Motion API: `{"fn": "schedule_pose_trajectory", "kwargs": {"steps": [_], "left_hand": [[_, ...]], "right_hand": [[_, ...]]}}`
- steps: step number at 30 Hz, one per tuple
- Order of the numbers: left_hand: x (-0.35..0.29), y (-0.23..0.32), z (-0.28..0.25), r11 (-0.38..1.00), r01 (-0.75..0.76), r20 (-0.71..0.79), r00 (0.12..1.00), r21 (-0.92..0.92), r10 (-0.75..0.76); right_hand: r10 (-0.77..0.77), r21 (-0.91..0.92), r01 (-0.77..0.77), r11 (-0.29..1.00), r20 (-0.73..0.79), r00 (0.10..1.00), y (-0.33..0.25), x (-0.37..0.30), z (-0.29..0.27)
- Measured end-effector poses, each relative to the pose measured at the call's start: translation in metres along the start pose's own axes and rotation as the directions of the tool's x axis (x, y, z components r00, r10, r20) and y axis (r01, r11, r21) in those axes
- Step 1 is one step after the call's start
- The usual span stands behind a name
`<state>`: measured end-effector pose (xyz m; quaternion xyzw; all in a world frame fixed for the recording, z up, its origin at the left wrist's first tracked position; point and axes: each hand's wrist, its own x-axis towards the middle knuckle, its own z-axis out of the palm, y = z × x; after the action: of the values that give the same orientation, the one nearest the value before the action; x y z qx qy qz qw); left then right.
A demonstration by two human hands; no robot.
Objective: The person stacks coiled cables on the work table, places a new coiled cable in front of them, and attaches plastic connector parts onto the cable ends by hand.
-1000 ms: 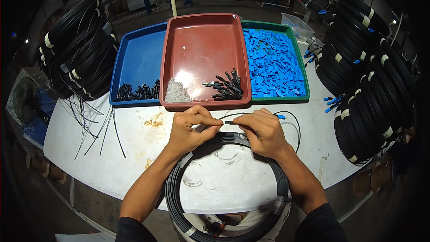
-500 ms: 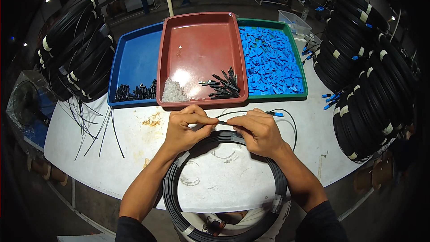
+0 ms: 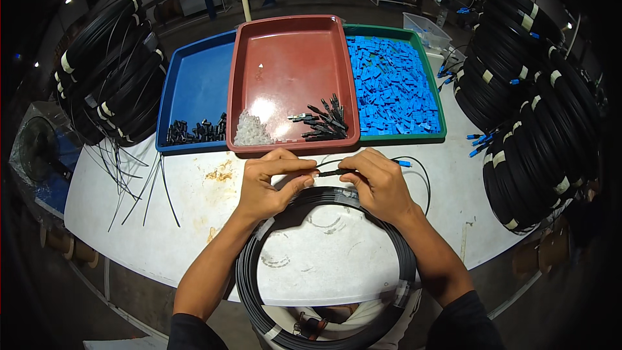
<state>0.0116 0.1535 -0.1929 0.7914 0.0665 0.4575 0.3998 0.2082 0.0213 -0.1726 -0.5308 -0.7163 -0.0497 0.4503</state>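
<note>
A slim black cable connector (image 3: 332, 172) lies level between my hands, just above the far side of a coil of black cable (image 3: 248, 279). My right hand (image 3: 379, 185) is closed, pinching the connector's right part between thumb and fingers. The connector's left end, where a small whitish piece (image 3: 317, 174) shows, is at the fingertips of my left hand (image 3: 272, 180), closed in a pinch. Part of that piece is hidden by the fingers. Beyond my right hand lies a blue-tipped cable end (image 3: 403, 164), its thin black cable looping over the white table (image 3: 324, 240).
Behind my hands stand a blue tray (image 3: 197, 87) with black parts, a red tray (image 3: 295, 58) with whitish caps and black connectors, and a green tray (image 3: 442, 116) full of blue parts. Cable coils are stacked at left (image 3: 110, 71) and right (image 3: 528, 155).
My right hand has shifted slightly right and its fingers have moved along the connector. More of the connector and a whitish piece at its left end now show between my hands.
</note>
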Motion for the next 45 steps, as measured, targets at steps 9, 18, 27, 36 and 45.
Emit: {"fn": "schedule_pose_trajectory", "kwargs": {"steps": [9,18,27,36,45], "left_hand": [[-0.001,0.004,-0.002,0.99,0.116,0.095,0.99,-0.081,-0.109],[0.0,0.001,-0.001,0.999,0.045,0.135,0.99,0.016,-0.047],[0.002,0.0,-0.001,0.999,-0.031,0.134,0.991,0.029,0.026],[0.005,0.0,-0.002,0.998,-0.039,0.129,0.991,0.056,0.031],[0.003,-0.001,-0.003,0.995,-0.071,0.158,0.986,0.077,0.059]], "right_hand": [[-0.137,0.028,0.138,0.99,-0.041,0.99,0.003,0.001,0.002],[-0.145,0.059,0.144,0.988,0.011,0.989,0.002,-0.002,0.003],[-0.159,0.091,0.158,0.983,0.007,0.987,0.0,0.0,0.004],[-0.108,0.129,0.104,0.986,0.025,0.994,-0.002,-0.001,0.003],[-0.133,0.134,0.129,0.983,0.026,0.991,0.004,-0.002,0.007]]}}
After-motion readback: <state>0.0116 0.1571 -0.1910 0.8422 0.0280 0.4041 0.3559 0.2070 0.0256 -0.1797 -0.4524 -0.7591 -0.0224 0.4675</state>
